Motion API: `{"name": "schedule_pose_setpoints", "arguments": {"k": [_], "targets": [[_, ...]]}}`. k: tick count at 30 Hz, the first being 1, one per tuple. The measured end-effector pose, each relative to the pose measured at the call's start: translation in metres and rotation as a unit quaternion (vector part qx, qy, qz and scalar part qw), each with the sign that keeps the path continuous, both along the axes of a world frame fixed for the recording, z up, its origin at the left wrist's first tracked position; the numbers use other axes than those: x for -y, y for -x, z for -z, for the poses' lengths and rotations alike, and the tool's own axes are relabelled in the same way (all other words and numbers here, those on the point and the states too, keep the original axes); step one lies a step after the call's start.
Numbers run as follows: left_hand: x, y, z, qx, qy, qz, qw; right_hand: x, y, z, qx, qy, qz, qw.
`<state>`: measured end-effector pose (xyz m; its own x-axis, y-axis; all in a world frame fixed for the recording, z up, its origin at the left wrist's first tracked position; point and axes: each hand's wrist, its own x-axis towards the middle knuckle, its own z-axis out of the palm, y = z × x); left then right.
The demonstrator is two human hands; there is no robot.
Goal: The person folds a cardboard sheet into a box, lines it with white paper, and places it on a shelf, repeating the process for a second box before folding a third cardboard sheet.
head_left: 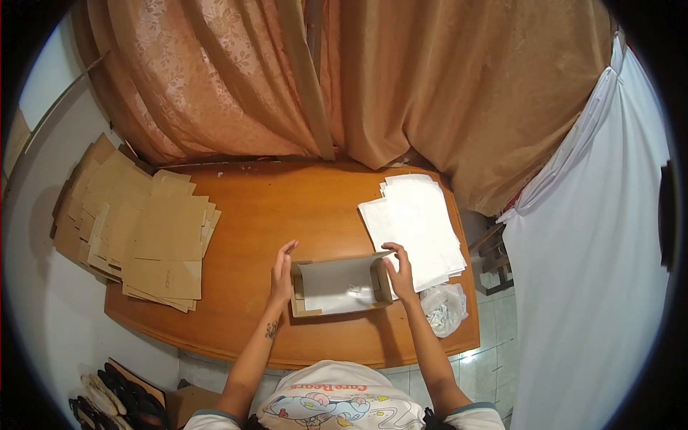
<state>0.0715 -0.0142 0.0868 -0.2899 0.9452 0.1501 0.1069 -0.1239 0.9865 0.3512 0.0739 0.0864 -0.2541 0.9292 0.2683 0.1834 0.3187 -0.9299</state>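
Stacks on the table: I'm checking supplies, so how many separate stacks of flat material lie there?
2. A stack of flattened brown cardboard lies at the table's left end, overhanging its edge. A stack of white sheets lies at the right, behind the right hand. Sheets within each stack cannot be counted.

Warm dim light, fisheye edges, dark vignette

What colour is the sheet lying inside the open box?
Pale grey-white, seen in the head view: sheet in box.
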Motion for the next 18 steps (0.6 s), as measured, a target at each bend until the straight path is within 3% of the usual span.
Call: {"name": "schedule_pose_setpoints", "arguments": {"k": [2, 3, 6, 18], "targets": [[0.019, -0.014, 0.002, -0.032, -0.025, -0.034, 0.999, 0.022, -0.005, -0.002, 0.063, -0.064, 0.025, 0.996], [0.025, -0.014, 0.017, -0.043, -0.041, -0.017, 0.998, 0.029, -0.008, 0.012, 0.012, -0.033, 0.021, 0.999], [0.046, -0.019, 0.043, -0.130, -0.060, -0.037, 0.989, 0.058, -0.009, 0.035, 0.035, -0.056, 0.055, 0.996], [0.067, -0.024, 0.077, -0.185, 0.035, -0.058, 0.980, 0.107, 0.005, 0.083, 0.137, -0.102, 0.090, 0.981]]}}
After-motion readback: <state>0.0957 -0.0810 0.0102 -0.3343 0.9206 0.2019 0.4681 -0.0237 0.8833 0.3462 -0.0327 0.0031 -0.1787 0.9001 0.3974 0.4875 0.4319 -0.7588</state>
